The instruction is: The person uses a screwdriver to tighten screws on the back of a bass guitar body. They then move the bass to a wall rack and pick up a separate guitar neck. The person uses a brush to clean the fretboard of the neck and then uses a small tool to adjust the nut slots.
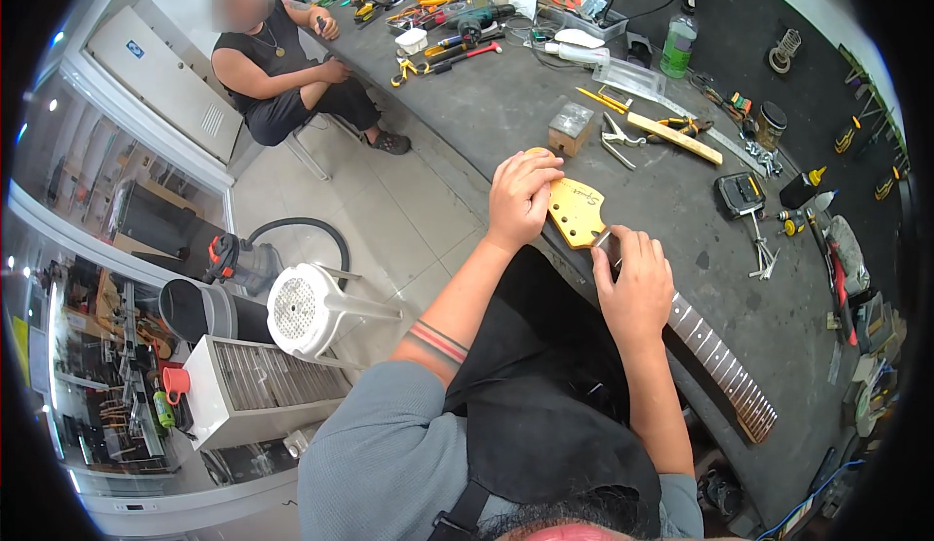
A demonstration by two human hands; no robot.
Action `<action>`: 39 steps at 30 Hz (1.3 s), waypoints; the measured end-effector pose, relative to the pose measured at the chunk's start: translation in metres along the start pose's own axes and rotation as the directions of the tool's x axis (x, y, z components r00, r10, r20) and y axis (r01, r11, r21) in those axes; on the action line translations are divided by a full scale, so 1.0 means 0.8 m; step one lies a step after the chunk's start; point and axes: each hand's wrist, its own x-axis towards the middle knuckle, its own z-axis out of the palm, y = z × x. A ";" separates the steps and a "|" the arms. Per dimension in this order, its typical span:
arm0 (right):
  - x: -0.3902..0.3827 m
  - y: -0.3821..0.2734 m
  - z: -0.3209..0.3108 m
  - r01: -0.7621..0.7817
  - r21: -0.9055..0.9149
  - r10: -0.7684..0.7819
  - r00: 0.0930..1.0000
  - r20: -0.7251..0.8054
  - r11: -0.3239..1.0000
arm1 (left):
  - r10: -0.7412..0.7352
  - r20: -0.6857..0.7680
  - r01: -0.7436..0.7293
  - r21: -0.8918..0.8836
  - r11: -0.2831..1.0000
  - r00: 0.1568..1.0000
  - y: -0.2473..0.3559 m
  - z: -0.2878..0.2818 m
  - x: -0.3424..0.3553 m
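Note:
A guitar neck lies along the front edge of the workbench, its yellow headstock (577, 212) at the left and its dark, dotted fretboard (722, 344) running down to the right. My left hand (520, 198) is closed over the headstock's far-left end. Farther along, my right hand (634, 276) grips the neck where headstock and fretboard meet, thumb and fingers bent around it. Its palm side is hidden, so any small thing in it cannot be made out. Just beyond the headstock stands a wooden block with a grey top (570, 126), beside metal locking pliers (620, 142).
A wooden strip (674, 139) and a long steel ruler (736, 150) lie farther back. Hand tools, a green bottle (679, 45) and a black box-shaped device (739, 194) crowd the workbench (457, 118). A white stool (300, 309) stands left; a seated person (282, 74) is beyond.

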 end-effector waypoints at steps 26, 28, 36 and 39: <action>-0.015 0.008 0.004 0.129 -0.101 -0.132 0.991 -0.020 0.986 | -0.010 -0.031 0.010 0.016 1.000 0.999 0.003 0.002 0.000; -0.015 0.007 0.003 0.126 -0.092 -0.128 0.992 -0.016 0.988 | -0.014 -0.035 0.015 0.008 1.000 0.999 0.004 0.002 0.000; -0.014 0.003 0.002 0.132 -0.050 -0.133 0.991 -0.009 0.990 | -0.046 -0.048 0.045 -0.002 0.999 0.998 0.002 0.000 -0.005; -0.013 0.008 -0.001 0.242 -0.056 -0.244 0.970 -0.013 0.969 | -0.049 -0.069 0.049 -0.009 0.999 0.996 0.002 0.002 -0.006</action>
